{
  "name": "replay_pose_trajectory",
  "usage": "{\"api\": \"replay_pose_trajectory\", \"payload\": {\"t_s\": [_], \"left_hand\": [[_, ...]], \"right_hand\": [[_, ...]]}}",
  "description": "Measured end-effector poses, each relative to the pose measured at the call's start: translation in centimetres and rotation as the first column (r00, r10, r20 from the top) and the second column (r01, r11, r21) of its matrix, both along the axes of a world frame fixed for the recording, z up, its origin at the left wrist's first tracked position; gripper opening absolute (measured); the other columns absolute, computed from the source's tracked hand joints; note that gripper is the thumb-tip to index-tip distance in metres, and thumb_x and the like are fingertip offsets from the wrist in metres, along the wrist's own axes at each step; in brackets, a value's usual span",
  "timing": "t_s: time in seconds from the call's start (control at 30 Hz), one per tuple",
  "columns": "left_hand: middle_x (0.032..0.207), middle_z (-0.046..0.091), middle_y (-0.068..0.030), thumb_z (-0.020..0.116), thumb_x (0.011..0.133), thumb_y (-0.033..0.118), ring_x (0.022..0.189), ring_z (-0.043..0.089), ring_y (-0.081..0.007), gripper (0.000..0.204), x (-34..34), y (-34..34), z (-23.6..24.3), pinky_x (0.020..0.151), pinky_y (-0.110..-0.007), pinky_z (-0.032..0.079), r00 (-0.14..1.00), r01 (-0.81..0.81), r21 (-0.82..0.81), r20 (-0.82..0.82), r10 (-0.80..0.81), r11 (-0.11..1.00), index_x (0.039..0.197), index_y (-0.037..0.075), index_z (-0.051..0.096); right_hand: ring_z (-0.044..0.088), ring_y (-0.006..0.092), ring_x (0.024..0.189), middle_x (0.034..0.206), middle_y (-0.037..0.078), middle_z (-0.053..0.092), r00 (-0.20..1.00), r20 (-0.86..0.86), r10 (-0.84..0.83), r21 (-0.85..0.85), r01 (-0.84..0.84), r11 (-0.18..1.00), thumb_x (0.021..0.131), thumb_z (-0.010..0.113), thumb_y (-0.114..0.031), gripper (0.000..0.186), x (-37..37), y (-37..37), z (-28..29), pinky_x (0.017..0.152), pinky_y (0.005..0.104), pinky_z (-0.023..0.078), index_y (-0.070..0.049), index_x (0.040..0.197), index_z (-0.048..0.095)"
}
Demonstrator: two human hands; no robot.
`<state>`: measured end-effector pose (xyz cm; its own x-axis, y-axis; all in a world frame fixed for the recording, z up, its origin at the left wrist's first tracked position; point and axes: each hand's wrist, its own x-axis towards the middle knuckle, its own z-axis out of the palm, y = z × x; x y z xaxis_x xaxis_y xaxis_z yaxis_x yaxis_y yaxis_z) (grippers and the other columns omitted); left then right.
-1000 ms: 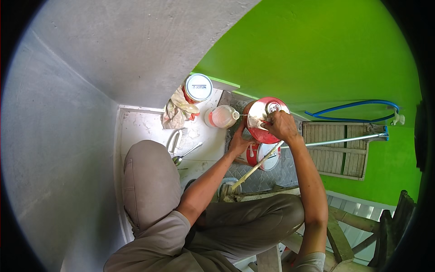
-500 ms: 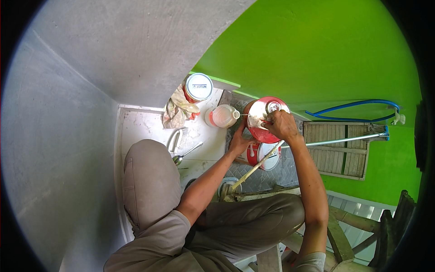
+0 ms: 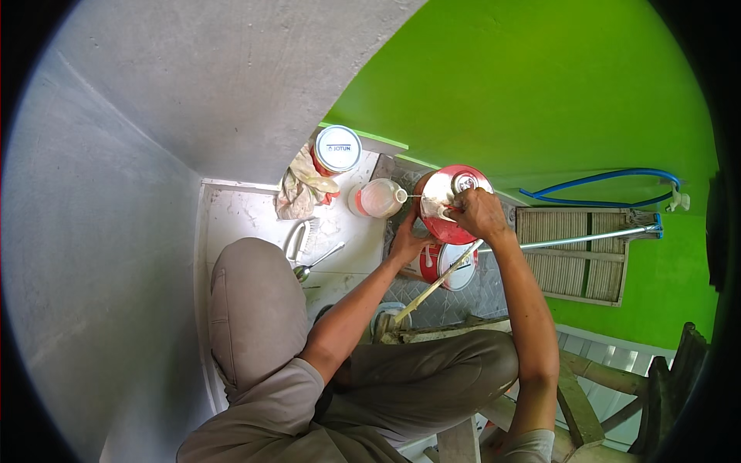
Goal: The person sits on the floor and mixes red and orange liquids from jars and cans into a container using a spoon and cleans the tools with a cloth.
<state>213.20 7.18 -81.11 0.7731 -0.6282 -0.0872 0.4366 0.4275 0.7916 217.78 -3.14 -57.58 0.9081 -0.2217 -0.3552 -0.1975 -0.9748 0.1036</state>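
A green wall (image 3: 540, 92) fills the upper right of the frame, with a louvred panel (image 3: 571, 266) at right. At centre, slightly right, is a red metal tin (image 3: 450, 230). The person's right hand (image 3: 482, 214) is clenched on its top, the gripped part hidden; the left hand (image 3: 410, 245) is against its lower left side, fingers partly hidden. Just below sits a white-lidded paint can (image 3: 461, 270). Left of the tin stands a plastic bottle (image 3: 377, 198), a thin pale streak (image 3: 414, 196) spanning the gap at its mouth. A smaller scrubbing brush (image 3: 299, 239) lies left of centre.
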Motion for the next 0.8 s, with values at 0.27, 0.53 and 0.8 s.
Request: {"api": "replay_pose_trajectory", "payload": {"t_s": [0.27, 0.53, 0.8], "left_hand": [[0.167, 0.041, -0.0200, 0.102, 0.064, 0.021, 0.156, 0.036, -0.0275, 0.132, 0.05, 0.03, 0.09, 0.128, -0.040, 0.029, 0.999, -0.040, 0.000, -0.020, 0.039, 0.999, 0.168, 0.002, 0.023], [0.167, 0.041, -0.0194, 0.101, 0.064, 0.022, 0.157, 0.035, -0.0280, 0.132, 0.08, 0.22, 0.25, 0.129, -0.040, 0.028, 0.999, -0.030, -0.002, -0.019, 0.030, 1.000, 0.168, 0.003, 0.023], [0.166, 0.042, -0.0201, 0.102, 0.063, 0.024, 0.156, 0.036, -0.0282, 0.133, 0.14, 0.05, -0.25, 0.128, -0.041, 0.029, 1.000, 0.012, -0.012, -0.002, -0.012, 1.000, 0.168, 0.002, 0.023]], "right_hand": [[0.075, 0.0382, 0.086, 0.088, 0.020, 0.077, 1.000, 0.010, 0.015, 0.000, -0.015, 1.000, 0.078, 0.086, -0.027, 0.027, -0.07, -0.16, -0.20, 0.081, 0.0478, 0.059, -0.004, 0.091, 0.079], [0.075, 0.0361, 0.087, 0.089, 0.018, 0.078, 0.999, -0.028, -0.038, -0.060, 0.036, 0.998, 0.080, 0.087, -0.030, 0.029, 0.12, 0.25, 0.08, 0.081, 0.0459, 0.058, -0.004, 0.091, 0.081], [0.075, 0.0387, 0.086, 0.088, 0.020, 0.077, 1.000, 0.010, 0.018, -0.003, -0.018, 1.000, 0.078, 0.086, -0.026, 0.024, 0.05, 0.10, -0.11, 0.081, 0.0481, 0.059, -0.005, 0.089, 0.079]]}}
